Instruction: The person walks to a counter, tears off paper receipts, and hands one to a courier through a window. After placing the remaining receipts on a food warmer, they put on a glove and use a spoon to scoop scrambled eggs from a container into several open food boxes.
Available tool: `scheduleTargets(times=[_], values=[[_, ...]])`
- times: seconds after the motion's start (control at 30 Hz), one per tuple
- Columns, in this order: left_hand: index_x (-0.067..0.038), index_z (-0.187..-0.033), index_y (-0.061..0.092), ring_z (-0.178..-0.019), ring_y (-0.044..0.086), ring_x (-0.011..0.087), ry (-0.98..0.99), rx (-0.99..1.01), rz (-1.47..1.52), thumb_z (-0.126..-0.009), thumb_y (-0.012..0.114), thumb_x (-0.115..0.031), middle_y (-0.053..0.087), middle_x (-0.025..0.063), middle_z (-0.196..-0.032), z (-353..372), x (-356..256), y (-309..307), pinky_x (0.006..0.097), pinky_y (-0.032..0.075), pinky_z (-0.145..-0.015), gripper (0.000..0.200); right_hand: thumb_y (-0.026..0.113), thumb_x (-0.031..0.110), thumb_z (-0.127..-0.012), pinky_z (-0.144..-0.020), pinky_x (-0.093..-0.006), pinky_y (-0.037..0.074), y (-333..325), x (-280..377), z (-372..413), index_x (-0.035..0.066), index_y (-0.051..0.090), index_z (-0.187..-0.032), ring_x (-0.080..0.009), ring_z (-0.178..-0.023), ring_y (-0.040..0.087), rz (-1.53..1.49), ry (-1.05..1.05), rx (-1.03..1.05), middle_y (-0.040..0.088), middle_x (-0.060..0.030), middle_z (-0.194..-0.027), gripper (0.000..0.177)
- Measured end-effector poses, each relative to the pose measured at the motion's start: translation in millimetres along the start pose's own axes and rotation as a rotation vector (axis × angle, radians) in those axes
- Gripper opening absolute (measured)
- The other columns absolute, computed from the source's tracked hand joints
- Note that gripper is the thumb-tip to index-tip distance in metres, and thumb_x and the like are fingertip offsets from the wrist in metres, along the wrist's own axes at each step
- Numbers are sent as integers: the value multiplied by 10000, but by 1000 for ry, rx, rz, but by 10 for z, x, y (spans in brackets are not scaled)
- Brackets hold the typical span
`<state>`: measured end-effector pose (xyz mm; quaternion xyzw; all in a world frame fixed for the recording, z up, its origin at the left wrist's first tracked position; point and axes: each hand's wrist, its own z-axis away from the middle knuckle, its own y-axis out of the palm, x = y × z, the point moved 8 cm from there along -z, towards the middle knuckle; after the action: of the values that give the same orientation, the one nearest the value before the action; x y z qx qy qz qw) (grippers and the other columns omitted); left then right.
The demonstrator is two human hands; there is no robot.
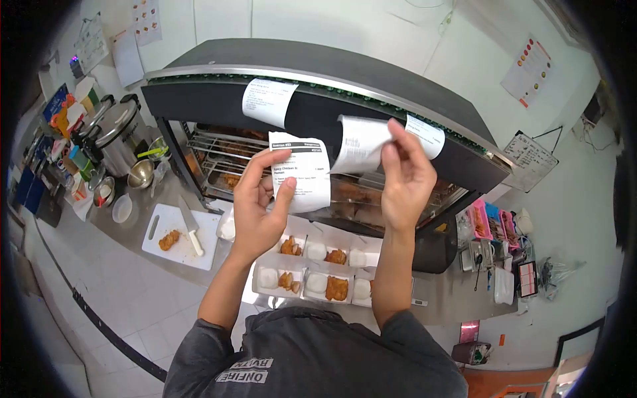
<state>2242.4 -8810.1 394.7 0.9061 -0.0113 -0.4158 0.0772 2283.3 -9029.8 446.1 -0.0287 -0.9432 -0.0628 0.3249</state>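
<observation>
In my left hand is a printed paper slip, pinched between thumb and fingers at its left side. My right hand pinches a second, curled slip by its right edge. Both slips are held up in front of the dark food warmer, and their inner edges lie close together. Beneath my hands stand open white boxes with white rounds and pieces of fried chicken in their compartments.
At left, a white cutting board holds a knife and fried chicken. Behind it are metal bowls and a large pot. More slips hang on the warmer. Pink baskets stand at right.
</observation>
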Motion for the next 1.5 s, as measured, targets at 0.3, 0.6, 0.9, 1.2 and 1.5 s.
scheduleTargets(times=[0.3, 0.6, 0.9, 1.2, 1.5], values=[[42, -1265, 482, -1120, 604, 198, 2, -36, 39, -917, 559, 65, 484, 147, -1316, -134, 81, -146, 271, 517, -899, 357, 563, -50, -914, -745, -202, 494, -60, -158, -179, -36, 674, -1135, -100, -911, 582, 177, -42, -56, 589, -71, -1062, 248], [33, -1259, 483, -1081, 626, 190, -32, -19, 79, -901, 578, 82, 543, 147, -1254, -222, 47, -91, 264, 531, -875, 374, 710, 174, -851, -764, -392, 502, 46, 32, -317, -23, 682, -1081, -314, -872, 635, 624, -82, -56, 603, -194, -994, 304], [24, -1306, 430, -1054, 659, 214, -65, 107, 140, -774, 737, 78, 618, 184, -1180, -471, -51, 62, 299, 562, -881, 617, 623, 356, -904, -759, -475, 450, 451, 265, -427, 27, 727, -976, -307, -963, 562, 1277, -16, 61, 550, -207, -1032, 352], [27, -1330, 414, -1086, 640, 214, -155, 163, 94, -762, 724, 108, 576, 185, -1229, -411, -64, 59, 305, 566, -891, 651, 557, 353, -937, -838, -512, 323, 614, 229, -419, 42, 720, -881, -259, -1033, 491, 1548, -311, 173, 615, -82, -960, 355], [22, -1340, 410, -1078, 639, 201, -125, 192, 119, -762, 739, 89, 584, 171, -1221, -560, -57, 166, 298, 562, -893, 669, 636, 195, -917, -674, -357, 511, 598, 403, -238, -5, 659, -1043, -269, -738, 665, 471, 94, 307, 692, -167, -880, 237]])
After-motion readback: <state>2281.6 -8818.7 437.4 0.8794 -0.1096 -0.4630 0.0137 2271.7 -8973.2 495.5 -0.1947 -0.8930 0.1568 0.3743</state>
